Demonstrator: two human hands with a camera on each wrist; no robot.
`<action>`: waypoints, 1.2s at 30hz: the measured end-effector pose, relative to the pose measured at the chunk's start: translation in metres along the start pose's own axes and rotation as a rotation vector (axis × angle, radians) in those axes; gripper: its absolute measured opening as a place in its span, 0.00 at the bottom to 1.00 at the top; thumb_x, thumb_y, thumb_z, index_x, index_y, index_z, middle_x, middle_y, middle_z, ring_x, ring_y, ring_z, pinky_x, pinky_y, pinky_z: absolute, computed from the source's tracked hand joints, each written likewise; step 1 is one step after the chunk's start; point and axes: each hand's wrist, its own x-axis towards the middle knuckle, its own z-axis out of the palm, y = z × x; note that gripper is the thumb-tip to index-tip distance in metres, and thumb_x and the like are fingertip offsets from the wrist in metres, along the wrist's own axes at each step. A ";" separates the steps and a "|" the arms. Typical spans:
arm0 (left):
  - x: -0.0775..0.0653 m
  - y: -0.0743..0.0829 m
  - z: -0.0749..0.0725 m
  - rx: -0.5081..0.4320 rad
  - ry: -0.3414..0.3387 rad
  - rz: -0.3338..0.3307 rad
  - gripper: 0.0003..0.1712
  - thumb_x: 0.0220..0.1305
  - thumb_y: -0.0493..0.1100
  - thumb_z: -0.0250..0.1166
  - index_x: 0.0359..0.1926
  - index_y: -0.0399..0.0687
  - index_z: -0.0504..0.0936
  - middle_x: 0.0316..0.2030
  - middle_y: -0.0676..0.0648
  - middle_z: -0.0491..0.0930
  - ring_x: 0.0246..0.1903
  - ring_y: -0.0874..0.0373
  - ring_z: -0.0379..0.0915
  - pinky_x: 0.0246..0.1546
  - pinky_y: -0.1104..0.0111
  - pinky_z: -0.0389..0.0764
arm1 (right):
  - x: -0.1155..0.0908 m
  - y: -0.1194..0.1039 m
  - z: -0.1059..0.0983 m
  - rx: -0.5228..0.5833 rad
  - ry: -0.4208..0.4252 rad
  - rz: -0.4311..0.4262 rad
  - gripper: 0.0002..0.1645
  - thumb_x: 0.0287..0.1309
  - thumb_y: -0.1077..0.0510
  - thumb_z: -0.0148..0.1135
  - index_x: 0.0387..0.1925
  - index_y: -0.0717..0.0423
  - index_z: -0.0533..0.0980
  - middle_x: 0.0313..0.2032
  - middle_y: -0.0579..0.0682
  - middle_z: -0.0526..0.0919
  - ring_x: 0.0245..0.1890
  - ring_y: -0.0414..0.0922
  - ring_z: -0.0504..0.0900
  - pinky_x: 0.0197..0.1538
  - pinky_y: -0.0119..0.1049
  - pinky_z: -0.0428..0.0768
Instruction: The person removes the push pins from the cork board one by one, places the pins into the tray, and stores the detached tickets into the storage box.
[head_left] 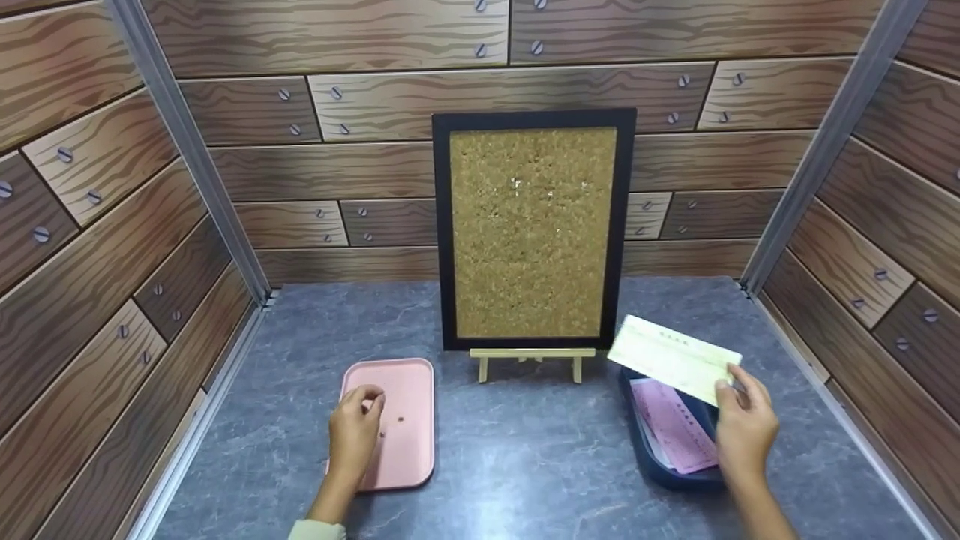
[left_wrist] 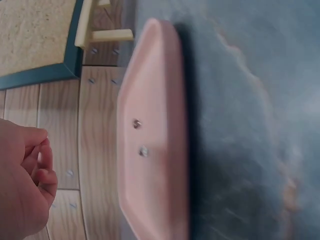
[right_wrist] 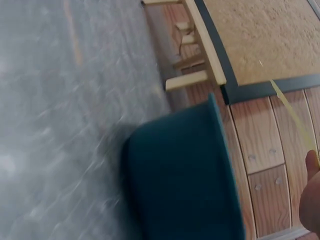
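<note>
My right hand (head_left: 748, 431) pinches a pale yellow-green paper slip (head_left: 667, 358) by its right end, between thumb and fingers. The slip is held above a dark blue bin (head_left: 651, 471), where pink printed slips (head_left: 679, 429) lie. In the right wrist view the slip (right_wrist: 294, 117) shows edge-on. Over the pink tray (head_left: 411, 379), my left hand (head_left: 356, 431) has its fingers curled and thumb tip against the fingertips; I cannot tell whether something tiny sits between them. Two small metallic pieces (left_wrist: 143, 151) lie in the tray.
A black-framed cork board (head_left: 532, 232) stands on a small wooden easel (head_left: 532, 353) at the back centre, between tray and bin. Wood-patterned walls (head_left: 360, 172) enclose the grey marbled table (head_left: 517, 450) at the back and both sides.
</note>
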 end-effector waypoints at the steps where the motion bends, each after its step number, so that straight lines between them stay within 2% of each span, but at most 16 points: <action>1: -0.002 -0.003 -0.001 0.010 -0.011 -0.010 0.02 0.60 0.34 0.70 0.34 0.41 0.85 0.32 0.47 0.85 0.25 0.61 0.73 0.28 0.68 0.74 | -0.001 0.003 -0.003 -0.011 0.008 0.012 0.21 0.66 0.65 0.60 0.59 0.66 0.78 0.49 0.29 0.76 0.51 0.29 0.74 0.52 0.13 0.72; 5: -0.010 -0.013 -0.003 0.043 -0.042 -0.042 0.03 0.60 0.34 0.70 0.35 0.38 0.85 0.32 0.46 0.86 0.26 0.59 0.73 0.30 0.66 0.75 | -0.002 0.010 -0.012 -0.084 0.036 0.059 0.21 0.67 0.64 0.59 0.60 0.65 0.78 0.51 0.35 0.76 0.48 0.27 0.74 0.49 0.12 0.73; 11: -0.018 -0.024 -0.004 0.041 -0.078 -0.095 0.03 0.61 0.34 0.68 0.35 0.37 0.84 0.34 0.43 0.86 0.30 0.55 0.77 0.34 0.62 0.77 | -0.003 0.020 -0.022 -0.196 0.041 0.074 0.21 0.67 0.65 0.57 0.60 0.65 0.77 0.57 0.57 0.78 0.44 0.24 0.70 0.46 0.10 0.70; 13: -0.019 -0.028 -0.004 0.040 -0.088 -0.106 0.03 0.61 0.34 0.67 0.35 0.37 0.84 0.34 0.43 0.86 0.30 0.54 0.78 0.34 0.61 0.77 | -0.004 0.023 -0.023 -0.242 0.039 0.071 0.21 0.66 0.66 0.56 0.59 0.66 0.78 0.59 0.63 0.78 0.44 0.25 0.70 0.45 0.11 0.70; 15: -0.021 -0.031 -0.004 0.048 -0.093 -0.115 0.04 0.61 0.34 0.67 0.34 0.36 0.84 0.33 0.43 0.86 0.30 0.53 0.79 0.34 0.60 0.78 | -0.004 0.025 -0.023 -0.287 0.032 0.060 0.20 0.66 0.67 0.56 0.58 0.67 0.78 0.59 0.66 0.78 0.44 0.31 0.72 0.44 0.14 0.68; 18: -0.023 -0.035 -0.003 0.072 -0.101 -0.129 0.03 0.61 0.34 0.67 0.34 0.36 0.84 0.32 0.44 0.86 0.30 0.52 0.80 0.35 0.58 0.79 | -0.005 0.027 -0.022 -0.336 0.016 0.045 0.20 0.64 0.68 0.56 0.57 0.69 0.78 0.57 0.68 0.78 0.44 0.45 0.76 0.43 0.19 0.66; 21: -0.023 -0.037 -0.003 0.095 -0.101 -0.143 0.03 0.59 0.34 0.67 0.33 0.36 0.84 0.30 0.44 0.86 0.31 0.51 0.81 0.36 0.57 0.80 | -0.007 0.028 -0.019 -0.381 -0.013 0.030 0.20 0.64 0.69 0.56 0.56 0.70 0.77 0.55 0.70 0.78 0.46 0.57 0.78 0.44 0.28 0.68; 25: -0.024 -0.039 -0.002 0.107 -0.098 -0.143 0.02 0.58 0.33 0.68 0.32 0.36 0.84 0.28 0.45 0.86 0.30 0.50 0.81 0.36 0.55 0.80 | -0.007 0.028 -0.018 -0.432 -0.066 0.009 0.20 0.64 0.69 0.55 0.56 0.72 0.76 0.53 0.73 0.77 0.47 0.65 0.78 0.49 0.50 0.73; 28: -0.025 -0.040 -0.001 0.104 -0.101 -0.131 0.01 0.58 0.32 0.67 0.31 0.37 0.84 0.27 0.45 0.85 0.29 0.51 0.81 0.35 0.55 0.80 | -0.007 0.029 -0.018 -0.466 -0.095 -0.011 0.20 0.62 0.69 0.56 0.55 0.74 0.76 0.51 0.75 0.76 0.50 0.72 0.76 0.53 0.65 0.69; 31: -0.026 -0.042 0.000 0.097 -0.107 -0.124 0.02 0.58 0.33 0.66 0.30 0.38 0.84 0.27 0.45 0.85 0.29 0.51 0.81 0.34 0.56 0.80 | -0.008 0.030 -0.018 -0.494 -0.116 -0.022 0.19 0.61 0.68 0.58 0.53 0.74 0.77 0.50 0.76 0.77 0.51 0.74 0.75 0.53 0.68 0.69; 36: -0.027 -0.045 0.000 0.094 -0.124 -0.134 0.02 0.59 0.33 0.66 0.30 0.38 0.84 0.27 0.45 0.85 0.29 0.51 0.81 0.35 0.56 0.80 | -0.012 0.030 -0.017 -0.522 -0.175 -0.021 0.19 0.64 0.62 0.58 0.50 0.73 0.79 0.45 0.73 0.81 0.48 0.70 0.79 0.51 0.64 0.71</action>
